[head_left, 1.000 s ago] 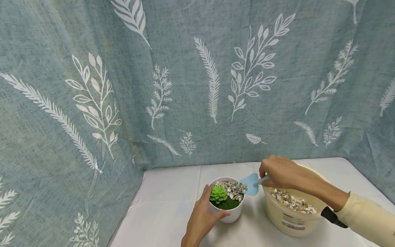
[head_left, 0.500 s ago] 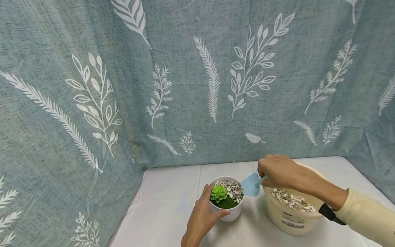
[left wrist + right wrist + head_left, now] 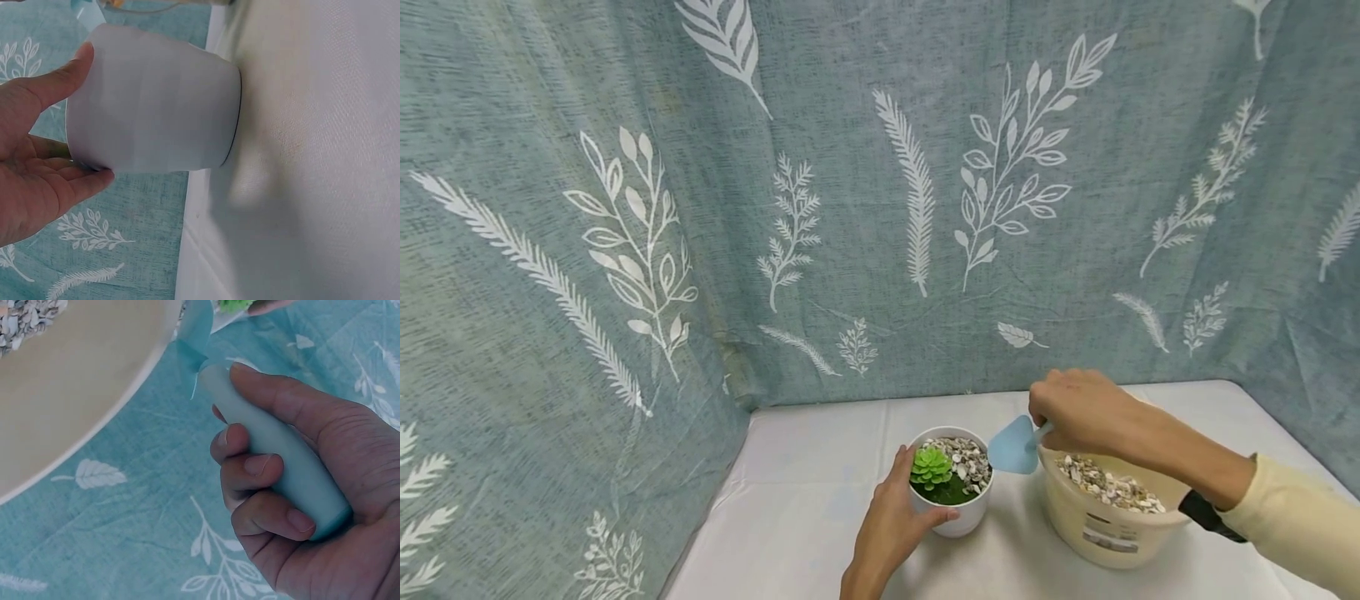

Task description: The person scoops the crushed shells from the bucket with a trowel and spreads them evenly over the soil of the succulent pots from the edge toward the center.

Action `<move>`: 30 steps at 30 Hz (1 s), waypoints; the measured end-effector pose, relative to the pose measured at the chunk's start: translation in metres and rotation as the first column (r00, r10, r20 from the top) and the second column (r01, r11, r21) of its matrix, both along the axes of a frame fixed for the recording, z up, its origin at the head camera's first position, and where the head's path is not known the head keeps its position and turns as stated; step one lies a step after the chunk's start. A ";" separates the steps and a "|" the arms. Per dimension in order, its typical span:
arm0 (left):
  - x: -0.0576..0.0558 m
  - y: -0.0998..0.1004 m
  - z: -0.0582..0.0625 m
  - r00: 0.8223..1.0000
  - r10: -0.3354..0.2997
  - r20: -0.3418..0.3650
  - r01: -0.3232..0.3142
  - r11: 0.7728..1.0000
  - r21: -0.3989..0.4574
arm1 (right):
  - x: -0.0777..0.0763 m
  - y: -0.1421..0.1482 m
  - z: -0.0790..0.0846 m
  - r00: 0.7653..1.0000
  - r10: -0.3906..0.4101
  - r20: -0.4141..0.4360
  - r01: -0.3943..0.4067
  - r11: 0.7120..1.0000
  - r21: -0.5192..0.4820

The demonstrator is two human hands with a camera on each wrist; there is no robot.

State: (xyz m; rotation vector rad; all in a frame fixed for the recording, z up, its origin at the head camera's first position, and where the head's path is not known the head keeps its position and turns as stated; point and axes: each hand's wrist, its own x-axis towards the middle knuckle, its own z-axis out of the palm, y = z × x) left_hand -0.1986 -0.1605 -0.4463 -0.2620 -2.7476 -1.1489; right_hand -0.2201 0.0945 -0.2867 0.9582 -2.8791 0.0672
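Observation:
A white pot (image 3: pixel 967 518) stands on the table, holding a green succulent (image 3: pixel 931 467), moss and a patch of small stones (image 3: pixel 970 463). My left hand (image 3: pixel 891 525) grips its rim from the near left; in the left wrist view the thumb and fingers of that hand (image 3: pixel 44 144) hold opposite sides of the pot (image 3: pixel 156 106). Fingers and thumb of my right hand (image 3: pixel 1082 412) wrap round the handle (image 3: pixel 275 450) of a light blue trowel (image 3: pixel 1015 447). The trowel's blade is at the pot's right rim, tilted, with no stones showing on it.
Right of the pot stands a cream tub (image 3: pixel 1101 533) with more small stones (image 3: pixel 1108 486) in it, under my right forearm. A white cloth (image 3: pixel 820 483) covers the table. Behind it hangs a blue-green leaf-print curtain (image 3: pixel 850 250).
The trowel has drawn back right from over the stones to the pot's rim, and stones that lay at its tip are now in the pot. The left hand keeps its place.

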 end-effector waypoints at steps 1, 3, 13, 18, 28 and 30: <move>0.000 0.000 0.000 1.000 -0.001 0.001 0.001 1.000 0.002 | 0.000 0.001 0.001 1.000 0.000 0.003 0.000 1.000 -0.001; -0.001 0.000 -0.001 1.000 -0.002 0.001 0.002 1.000 0.008 | 0.000 0.004 0.002 1.000 0.001 0.010 -0.001 1.000 -0.010; -0.002 -0.001 -0.004 0.999 -0.025 -0.027 0.025 1.000 -0.001 | 0.007 0.044 -0.003 1.000 -0.010 -0.015 0.008 0.986 -0.165; -0.002 -0.001 -0.006 0.998 -0.027 -0.048 0.026 1.000 -0.014 | 0.015 0.079 -0.012 0.992 -0.069 -0.107 0.041 0.969 -0.246; -0.005 0.030 0.002 0.944 -0.069 -0.324 0.064 0.998 -0.026 | 0.031 0.142 -0.031 0.964 -0.198 -0.177 0.123 0.923 -0.364; -0.007 0.045 0.005 0.915 -0.125 -0.382 0.127 0.992 -0.021 | 0.033 0.152 -0.034 0.965 -0.214 -0.153 0.151 0.927 -0.343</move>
